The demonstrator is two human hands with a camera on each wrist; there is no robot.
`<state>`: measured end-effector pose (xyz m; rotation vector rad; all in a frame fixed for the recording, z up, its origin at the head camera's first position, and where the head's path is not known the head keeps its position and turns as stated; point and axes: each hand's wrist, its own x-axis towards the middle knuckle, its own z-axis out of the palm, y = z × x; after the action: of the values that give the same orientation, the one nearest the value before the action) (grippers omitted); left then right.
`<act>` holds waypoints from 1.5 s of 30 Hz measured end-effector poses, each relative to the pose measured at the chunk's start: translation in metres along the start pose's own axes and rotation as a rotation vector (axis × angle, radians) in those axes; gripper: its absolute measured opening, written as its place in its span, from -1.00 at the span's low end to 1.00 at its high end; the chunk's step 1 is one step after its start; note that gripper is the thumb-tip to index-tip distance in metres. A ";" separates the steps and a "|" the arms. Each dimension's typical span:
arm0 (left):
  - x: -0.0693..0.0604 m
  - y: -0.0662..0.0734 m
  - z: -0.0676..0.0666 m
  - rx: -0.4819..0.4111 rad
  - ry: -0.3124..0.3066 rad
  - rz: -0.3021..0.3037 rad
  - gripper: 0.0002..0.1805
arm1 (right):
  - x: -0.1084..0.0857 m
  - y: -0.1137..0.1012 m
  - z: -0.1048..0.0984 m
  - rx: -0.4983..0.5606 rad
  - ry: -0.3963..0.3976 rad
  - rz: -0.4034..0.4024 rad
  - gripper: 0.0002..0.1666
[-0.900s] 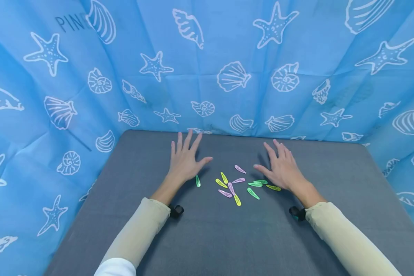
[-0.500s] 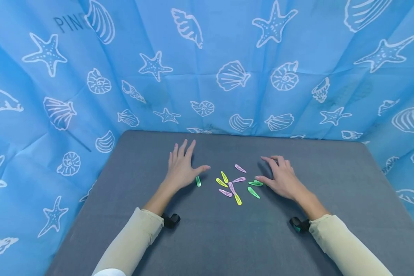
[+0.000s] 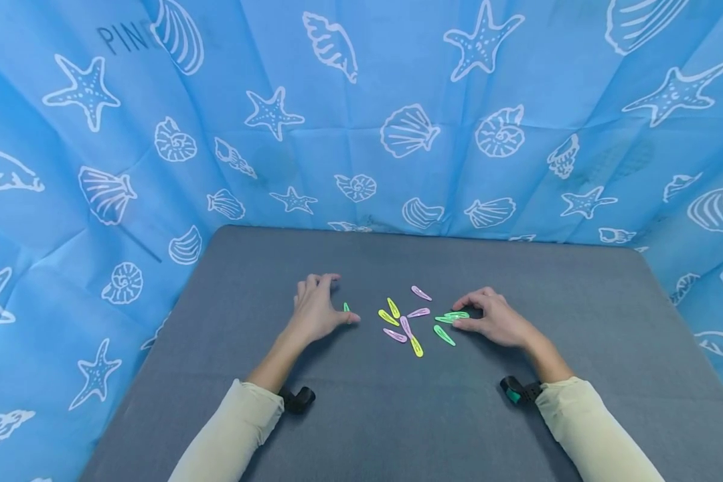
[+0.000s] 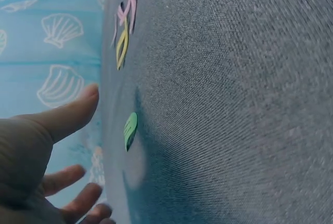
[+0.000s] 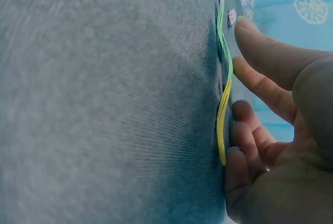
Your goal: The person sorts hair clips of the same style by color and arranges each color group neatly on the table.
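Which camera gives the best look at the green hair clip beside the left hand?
The left wrist view: the green hair clip lies large and unobstructed there. In the head view, the left hand partly hides it, leaving only a small piece showing. The right wrist view shows other clips, but not this one.

Your left hand [image 3: 316,311] and right hand [image 3: 499,321] point to the table's [image 3: 397,422] far edge. Their fingers are bent, thumbs apart.

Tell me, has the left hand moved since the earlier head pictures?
Yes. In the head view, the left hand has moved down the picture, away from the table's far edge.
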<state>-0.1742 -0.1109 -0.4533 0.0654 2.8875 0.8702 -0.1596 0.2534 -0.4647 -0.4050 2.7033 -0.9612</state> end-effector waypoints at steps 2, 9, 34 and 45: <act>0.000 -0.002 0.000 -0.008 -0.020 0.001 -0.09 | 0.001 0.001 0.000 0.010 -0.005 0.008 -0.67; 0.005 -0.006 0.008 -0.003 -0.080 -0.041 -0.39 | 0.006 0.004 0.002 0.014 -0.019 0.028 -0.75; 0.013 0.000 0.005 -0.055 -0.158 0.046 -0.85 | 0.010 0.004 -0.005 0.046 -0.101 0.059 -0.64; 0.026 -0.002 -0.008 -0.191 -0.058 0.094 -0.85 | 0.010 0.004 -0.004 0.048 -0.099 0.066 -0.63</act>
<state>-0.2009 -0.1151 -0.4509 0.2054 2.7523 1.1357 -0.1707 0.2553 -0.4650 -0.3424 2.5831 -0.9600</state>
